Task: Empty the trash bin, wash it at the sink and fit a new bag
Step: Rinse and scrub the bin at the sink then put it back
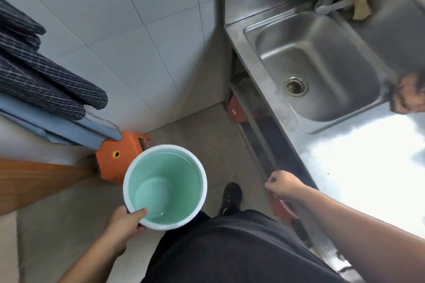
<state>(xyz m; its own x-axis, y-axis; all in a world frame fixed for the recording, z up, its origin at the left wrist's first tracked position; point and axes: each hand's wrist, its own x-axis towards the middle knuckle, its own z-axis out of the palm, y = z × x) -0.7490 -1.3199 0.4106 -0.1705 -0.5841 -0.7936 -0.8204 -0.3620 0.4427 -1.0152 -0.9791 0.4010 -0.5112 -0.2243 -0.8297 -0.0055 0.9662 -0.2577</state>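
Head view: left hand (125,221) pinching bin (165,187) by near rim, thumb inside, bin empty and upright. Right hand (281,185) loosely curled, holding nothing. Lift level, swing right and ahead to sink (317,69), mind desk (358,163) edge.

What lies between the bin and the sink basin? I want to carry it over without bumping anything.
Nothing visible: the mint-green round plastic bin, gripped by the left hand, has open floor up to the empty stainless-steel sink basin.
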